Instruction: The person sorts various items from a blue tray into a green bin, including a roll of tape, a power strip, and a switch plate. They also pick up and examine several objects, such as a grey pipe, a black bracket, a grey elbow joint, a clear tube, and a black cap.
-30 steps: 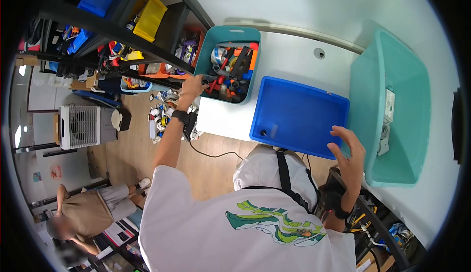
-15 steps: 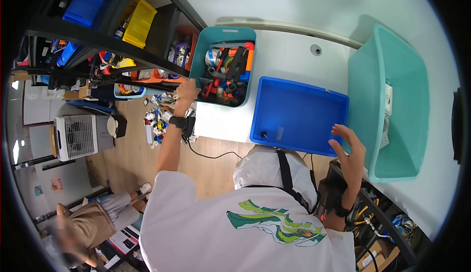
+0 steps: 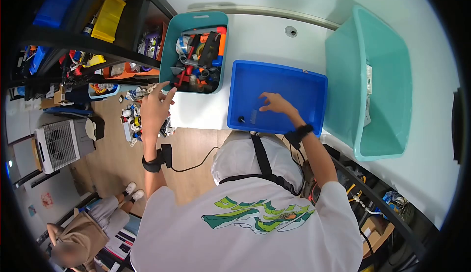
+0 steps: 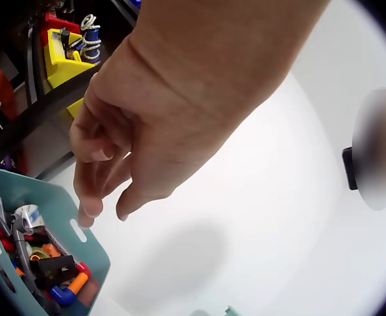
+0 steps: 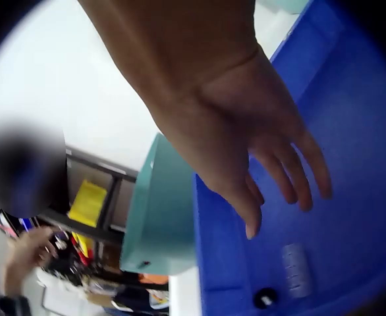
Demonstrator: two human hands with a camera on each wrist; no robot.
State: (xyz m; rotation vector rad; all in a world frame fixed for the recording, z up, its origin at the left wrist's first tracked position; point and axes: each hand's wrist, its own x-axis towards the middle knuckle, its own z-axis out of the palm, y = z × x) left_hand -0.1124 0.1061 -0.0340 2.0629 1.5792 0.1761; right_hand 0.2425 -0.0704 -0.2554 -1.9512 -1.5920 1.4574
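Note:
My left hand (image 3: 156, 109) hovers beside the near left corner of the teal bin (image 3: 169, 51), its fingers loosely bent and nothing between them. Inside that bin lie a roll of tape (image 3: 183, 45), an orange and blue pipe (image 3: 222, 51) and several dark tools and fittings. My right hand (image 3: 277, 104) is over the blue tray (image 3: 314, 97), fingers spread and holding nothing, as the right wrist view (image 5: 272, 151) also shows. Below its fingers in the tray are a pale strip (image 5: 297, 270) and a small round black piece (image 5: 265, 298).
A tall mint green tub (image 3: 343, 90) with white items inside stands at the right of the white table (image 3: 260, 39). Shelving with a yellow bin (image 3: 109, 16) rises at the left. Loose goods (image 3: 131, 120) lie on the floor, and another person (image 3: 86, 232) is at lower left.
My left hand has come away from the teal bin's rim, back toward me. The right hand has moved left from the tray's right end to over its middle. The head view has shifted.

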